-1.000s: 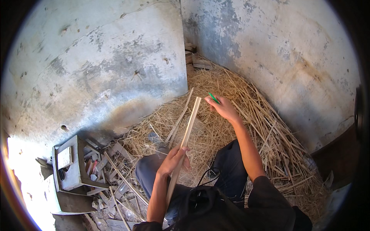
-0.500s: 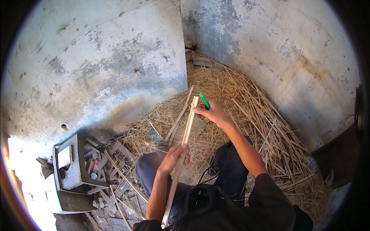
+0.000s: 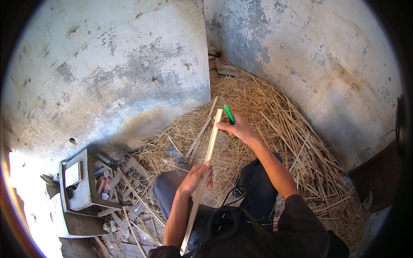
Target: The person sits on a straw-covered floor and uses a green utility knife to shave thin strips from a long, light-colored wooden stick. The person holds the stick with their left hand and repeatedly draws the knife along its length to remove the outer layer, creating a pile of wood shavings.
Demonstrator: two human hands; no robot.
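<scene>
A long pale wooden strip (image 3: pixel 211 148) slants from my lap up and away, slightly to the right. My left hand (image 3: pixel 193 179) is closed round its middle, just above my left knee. Near the far end, my right hand (image 3: pixel 237 128) pinches the strip between thumb and fingers. That same hand holds a slim green box cutter (image 3: pixel 229 114), which sticks up beside the strip's tip. Its blade cannot be made out.
Straw (image 3: pixel 249 92) covers the floor, with loose stalks (image 3: pixel 301 142) heaped along the right wall. A tipped wooden frame (image 3: pixel 88 189) lies at the left among debris and sticks. Stained walls (image 3: pixel 142 73) meet in the far corner. Another thin stick (image 3: pixel 203 129) lies left of the strip.
My hands and the strip hold nearly the same place. The green box cutter has turned slightly in my right hand, and the whole view has shifted a little.
</scene>
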